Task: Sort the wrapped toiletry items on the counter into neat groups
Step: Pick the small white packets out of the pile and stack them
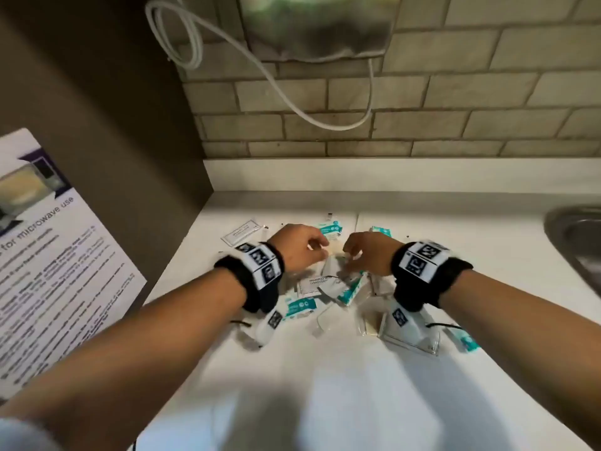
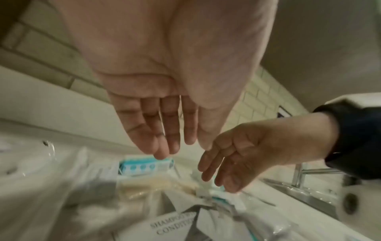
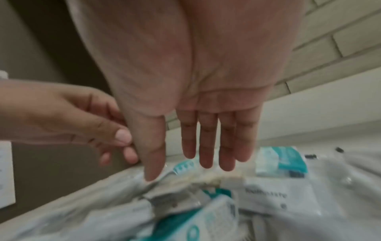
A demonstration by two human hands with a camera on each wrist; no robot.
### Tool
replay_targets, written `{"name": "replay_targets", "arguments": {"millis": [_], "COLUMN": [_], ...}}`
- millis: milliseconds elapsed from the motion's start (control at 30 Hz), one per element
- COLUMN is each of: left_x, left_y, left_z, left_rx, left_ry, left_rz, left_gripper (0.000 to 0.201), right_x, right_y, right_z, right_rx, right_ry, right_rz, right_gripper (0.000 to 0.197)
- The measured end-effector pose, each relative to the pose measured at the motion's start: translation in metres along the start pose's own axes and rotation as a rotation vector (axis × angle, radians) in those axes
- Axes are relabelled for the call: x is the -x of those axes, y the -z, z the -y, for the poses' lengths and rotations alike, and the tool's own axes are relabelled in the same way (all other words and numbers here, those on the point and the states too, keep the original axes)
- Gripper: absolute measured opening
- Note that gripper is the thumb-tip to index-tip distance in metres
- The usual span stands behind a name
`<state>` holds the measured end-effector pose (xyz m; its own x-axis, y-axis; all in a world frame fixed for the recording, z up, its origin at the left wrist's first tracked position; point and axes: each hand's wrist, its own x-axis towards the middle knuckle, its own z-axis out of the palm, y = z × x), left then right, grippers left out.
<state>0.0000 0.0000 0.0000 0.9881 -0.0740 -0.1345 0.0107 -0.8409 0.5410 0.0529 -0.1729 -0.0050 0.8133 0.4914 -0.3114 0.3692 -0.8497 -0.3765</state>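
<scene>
A loose pile of wrapped toiletry items [image 1: 338, 288] lies mid-counter: teal-and-white packets [image 1: 300, 306], a white shampoo-with-conditioner sachet [image 1: 313, 284] [image 2: 173, 226], and clear-wrapped cream pieces [image 1: 370, 323]. More teal packets [image 1: 331, 229] sit behind the pile and one [image 1: 465, 341] lies at the right. A flat clear-wrapped card [image 1: 242, 234] lies apart at the back left. My left hand [image 1: 302, 247] [image 2: 160, 130] hovers over the pile's back, fingers straight, holding nothing. My right hand [image 1: 364, 252] [image 3: 206, 138] hovers beside it, fingers straight and pointing down, thumb tip just above a packet [image 3: 185, 184].
The white counter [image 1: 325, 385] ends at a tiled backsplash [image 1: 390, 131]. A brown cabinet side [image 1: 113, 125] with a microwave notice [image 1: 48, 255] walls the left. A steel sink [image 1: 579, 236] lies at the right. A white cable [image 1: 276, 83] hangs on the wall.
</scene>
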Motion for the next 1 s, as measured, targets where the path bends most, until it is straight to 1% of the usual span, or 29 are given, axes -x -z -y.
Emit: {"name": "replay_targets", "arguments": {"millis": [67,100,133,167,267,433,500,567,667,700,767,800,867,933,1000], "left_x": [-0.015,-0.022,-0.025,-0.030,-0.038,-0.044,-0.044,-0.045,-0.045,-0.045,-0.045,-0.044,-0.041,-0.037,-0.035], "left_y": [-0.008,-0.013,-0.017,-0.022,-0.026,-0.030,-0.031,-0.033,-0.034,-0.034,-0.034,-0.034,-0.033,-0.029,-0.023], "left_z": [-0.006,-0.007,-0.010,-0.009,-0.001,0.006,0.008,0.008,0.007,0.007,0.007,0.007,0.007,0.005,0.006], "left_rx": [-0.024,-0.043,-0.070,-0.096,-0.075,-0.021,0.008,0.014,-0.022,-0.008,0.026,0.061,0.239,0.436,0.552], "left_ry": [0.050,0.065,0.086,0.089,0.130,0.151,0.161,0.165,0.130,0.121,0.107,0.110,0.154,0.208,0.236], "left_rz": [0.061,0.122,0.173,0.201,0.208,0.229,0.228,0.235,0.250,0.251,0.254,0.250,0.217,0.181,0.157], "left_gripper": [0.046,0.053,0.056,0.056,0.044,0.040,0.043,0.049,0.059,0.057,0.045,0.035,0.019,0.016,0.018], "right_x": [-0.004,-0.006,-0.005,-0.008,-0.017,-0.032,-0.036,-0.040,-0.041,-0.041,-0.040,-0.039,-0.037,-0.035,-0.031], "right_y": [-0.001,-0.003,-0.005,-0.006,-0.005,-0.002,-0.001,0.000,0.001,0.001,0.001,0.002,0.004,0.010,0.017], "right_z": [0.002,0.001,0.002,0.001,-0.007,-0.013,-0.012,-0.013,-0.015,-0.016,-0.020,-0.022,-0.027,-0.030,-0.034], "right_rx": [0.060,0.077,0.082,0.073,-0.026,-0.048,-0.038,-0.039,-0.073,-0.095,-0.150,-0.175,-0.210,-0.234,-0.341], "right_ry": [-0.039,-0.041,-0.043,-0.034,-0.039,-0.033,-0.040,-0.050,-0.051,-0.048,-0.042,-0.039,-0.039,-0.028,-0.004], "right_rz": [0.082,0.127,0.151,0.158,0.152,0.147,0.142,0.142,0.138,0.134,0.118,0.108,0.075,0.056,0.067], "right_gripper": [0.050,0.049,0.047,0.047,0.045,0.040,0.041,0.041,0.036,0.031,0.019,0.020,0.027,0.031,0.030]}}
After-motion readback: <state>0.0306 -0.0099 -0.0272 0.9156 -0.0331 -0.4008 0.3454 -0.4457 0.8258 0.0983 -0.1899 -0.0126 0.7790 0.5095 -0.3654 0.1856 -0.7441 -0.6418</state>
